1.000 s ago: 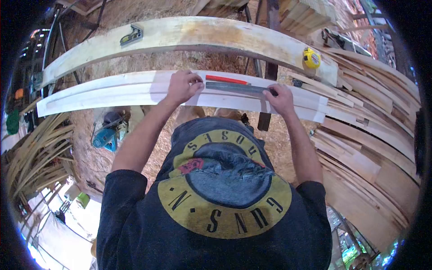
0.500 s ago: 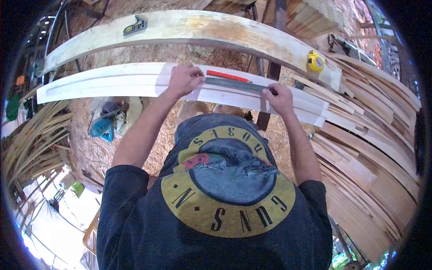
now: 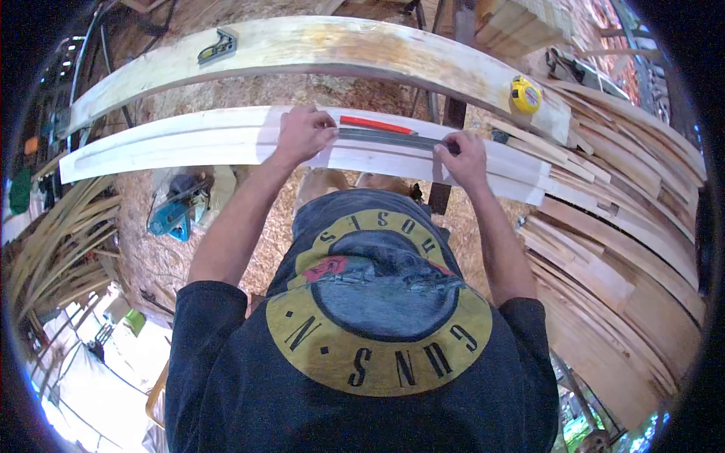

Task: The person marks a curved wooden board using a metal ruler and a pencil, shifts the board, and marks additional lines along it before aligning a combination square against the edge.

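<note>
A dark grey metal ruler (image 3: pixel 389 137) lies along a long pale board (image 3: pixel 196 140), spanning the gap between my hands. My left hand (image 3: pixel 306 134) grips its left end with thumb and fingers pinched. At the other end, the thumb and fingers of my right hand (image 3: pixel 464 157) close on the ruler. Just beyond it, a red carpenter's pencil (image 3: pixel 376 124) rests on the same board, touched by neither hand. Shallow lengthwise grooves or lines run along the board's face.
A second thick board (image 3: pixel 302 45) lies farther off, bearing a small metal tool (image 3: pixel 217 47) and a yellow tape measure (image 3: pixel 526 95). A blue power tool (image 3: pixel 170 219) sits below left. Stacked planks (image 3: pixel 604 302) fill the right side, and thin wood strips (image 3: pixel 57 249) the left.
The ruler now shows a narrower face, as if tilted more on edge. My right hand has shifted slightly left and up; my left hand keeps its grip. The whole view has moved a little.
</note>
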A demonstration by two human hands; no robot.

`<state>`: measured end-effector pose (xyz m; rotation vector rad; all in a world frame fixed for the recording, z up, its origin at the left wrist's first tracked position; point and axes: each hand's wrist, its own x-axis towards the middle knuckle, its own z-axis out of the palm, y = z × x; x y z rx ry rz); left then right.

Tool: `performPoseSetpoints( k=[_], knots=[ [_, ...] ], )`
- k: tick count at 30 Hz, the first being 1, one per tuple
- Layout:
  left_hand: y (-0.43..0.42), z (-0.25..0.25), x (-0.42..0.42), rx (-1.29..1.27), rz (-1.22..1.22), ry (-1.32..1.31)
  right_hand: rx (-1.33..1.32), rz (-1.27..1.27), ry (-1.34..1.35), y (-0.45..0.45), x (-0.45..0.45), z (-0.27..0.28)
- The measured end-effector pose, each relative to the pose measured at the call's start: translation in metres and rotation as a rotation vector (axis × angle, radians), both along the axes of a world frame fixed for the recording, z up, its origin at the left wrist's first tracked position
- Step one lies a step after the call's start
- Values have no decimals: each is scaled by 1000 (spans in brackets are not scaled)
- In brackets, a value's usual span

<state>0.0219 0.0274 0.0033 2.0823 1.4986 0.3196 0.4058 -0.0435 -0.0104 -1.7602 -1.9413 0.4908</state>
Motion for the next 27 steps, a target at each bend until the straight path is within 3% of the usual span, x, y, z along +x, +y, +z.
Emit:
performPoseSetpoints(
  k=[14, 27],
  knots=[
    [0, 2, 2, -81, 10, 23, -28, -25, 21, 0, 0, 0],
    [-10, -9, 2, 74, 1, -4, -39, -22, 11, 0, 2, -5]
  ],
)
